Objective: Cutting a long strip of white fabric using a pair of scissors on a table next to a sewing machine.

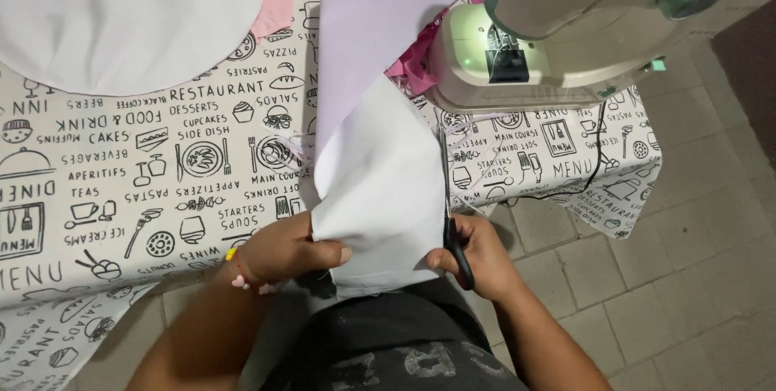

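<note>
A long strip of pale lilac fabric (376, 116) runs from the table's far side down toward my lap. My left hand (284, 252) pinches its near left edge, thumb on top. My right hand (477, 255) grips black-handled scissors (453, 229), whose thin blades point away from me along the strip's right edge. A pink and yellow bracelet sits on my left wrist.
A white and mint sewing machine (566, 27) stands at the back right on a tablecloth (121, 164) printed in black. A large white fabric piece (121, 11) lies at the back left, pink scraps (420, 59) beside the machine. A black cord (594, 156) hangs off the edge over tiled floor.
</note>
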